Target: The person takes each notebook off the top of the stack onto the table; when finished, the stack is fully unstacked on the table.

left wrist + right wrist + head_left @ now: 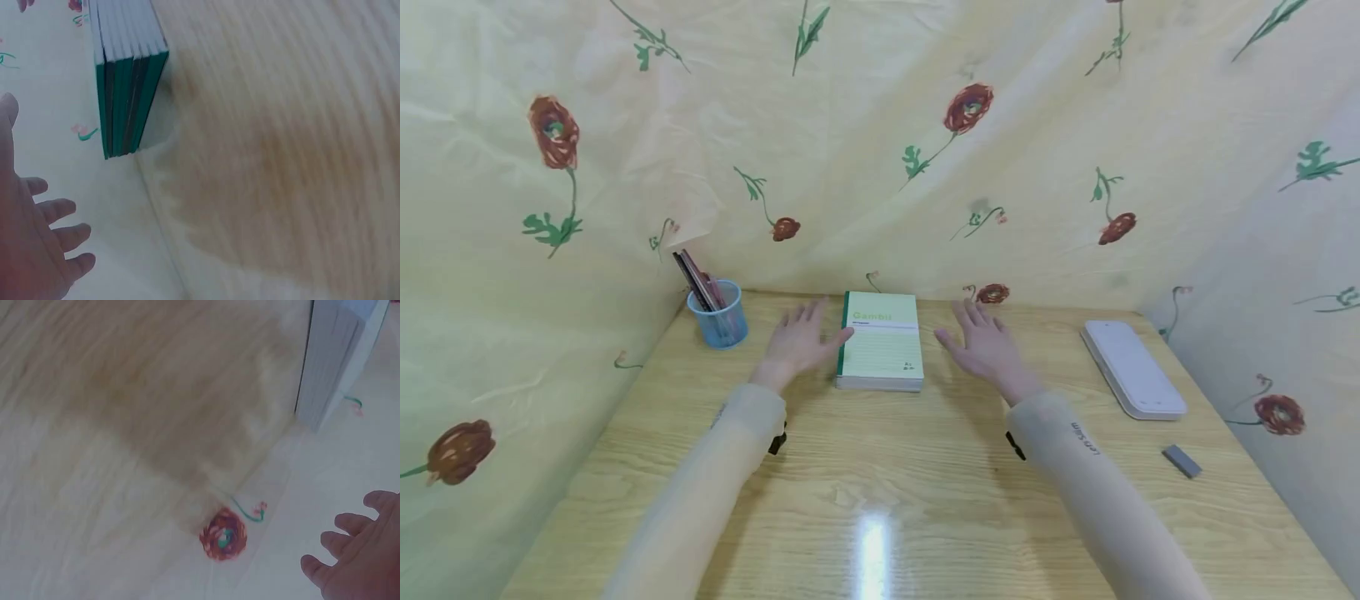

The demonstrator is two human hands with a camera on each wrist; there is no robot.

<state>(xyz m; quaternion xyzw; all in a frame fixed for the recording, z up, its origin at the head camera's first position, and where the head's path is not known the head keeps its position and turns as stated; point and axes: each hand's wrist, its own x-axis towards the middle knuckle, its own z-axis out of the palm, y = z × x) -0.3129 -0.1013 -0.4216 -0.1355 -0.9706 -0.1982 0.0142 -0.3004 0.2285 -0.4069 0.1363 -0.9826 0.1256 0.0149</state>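
Note:
A stack of several notebooks [882, 343] with a pale green cover on top lies at the back of the table. Their green spines [125, 106] show in the left wrist view, their white page edges [328, 359] in the right wrist view. To the left of the stack is my left hand [797, 340], fingers spread and thumb tip overlapping the cover's edge in the head view. My right hand [988, 343] hovers on the other side, a gap between its thumb and the stack. Both hands hold nothing.
A blue cup [724, 321] with pens and pencils stands at the back left. On the right lie a white oblong case [1135, 369] and a small grey block [1182, 460]. Flowered cloth [865, 167] hangs behind the wooden table [925, 483] and along its sides.

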